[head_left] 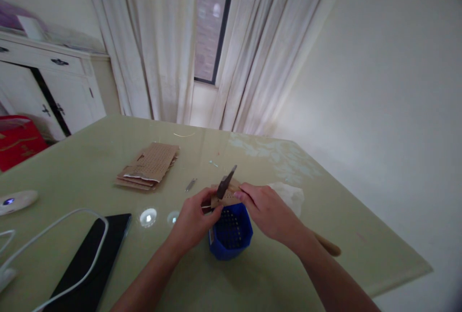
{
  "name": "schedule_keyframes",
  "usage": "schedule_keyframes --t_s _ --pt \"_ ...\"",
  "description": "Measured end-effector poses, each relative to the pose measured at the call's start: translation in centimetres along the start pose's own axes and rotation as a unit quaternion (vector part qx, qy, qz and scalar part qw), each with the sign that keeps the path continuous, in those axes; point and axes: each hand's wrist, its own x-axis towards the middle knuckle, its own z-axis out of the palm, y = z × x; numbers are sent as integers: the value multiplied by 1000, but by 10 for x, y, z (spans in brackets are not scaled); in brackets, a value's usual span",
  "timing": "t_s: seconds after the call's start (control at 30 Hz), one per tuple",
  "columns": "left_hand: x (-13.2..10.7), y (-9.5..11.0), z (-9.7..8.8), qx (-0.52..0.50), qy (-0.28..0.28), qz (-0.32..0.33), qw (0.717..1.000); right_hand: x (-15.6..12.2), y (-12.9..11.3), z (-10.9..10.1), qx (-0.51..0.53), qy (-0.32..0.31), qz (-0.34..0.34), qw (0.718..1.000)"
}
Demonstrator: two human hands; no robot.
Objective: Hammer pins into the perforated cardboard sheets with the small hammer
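Hammer (225, 183) in right hand (271, 208), cardboard (231, 198) in left hand (192, 217), by blue container (226, 253)

We saw a hammer (225, 186) with a dark head and wooden handle held aslant, near a brown card (231, 199) dotted with holes; the blue box (231, 253) stood open-topped, well in from the tabletop's (353, 220) far edge.

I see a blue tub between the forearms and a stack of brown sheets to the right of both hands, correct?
Wrong side: the head view shows the stack of brown sheets left of both; the blue tub is as stated.
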Motion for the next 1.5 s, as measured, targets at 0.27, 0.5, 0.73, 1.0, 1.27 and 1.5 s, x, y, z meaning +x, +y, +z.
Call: schedule_keyframes --t_s 0.27,0.5,0.73,1.0,1.27,1.5 --pt "-1 0 1 10 0 5 1000 1 8 5 9 -8 -13 1000" --pt "3 -3 -18 -26 15 -38 999 18 58 32 375 71 120 917" --pt "11 -25 -55 157 115 -58 979 25 83 77 476 77 168 859" --pt "3 -20 -59 374 -45 -81 923 14 74 84 522 12 194 830" --pt "-1 -25 -61 442 -96 -45 891 12 67 84 529 16 190 827" --pt "3 -25 -62 444 -2 -38 895 9 65 82 530 30 197 824"
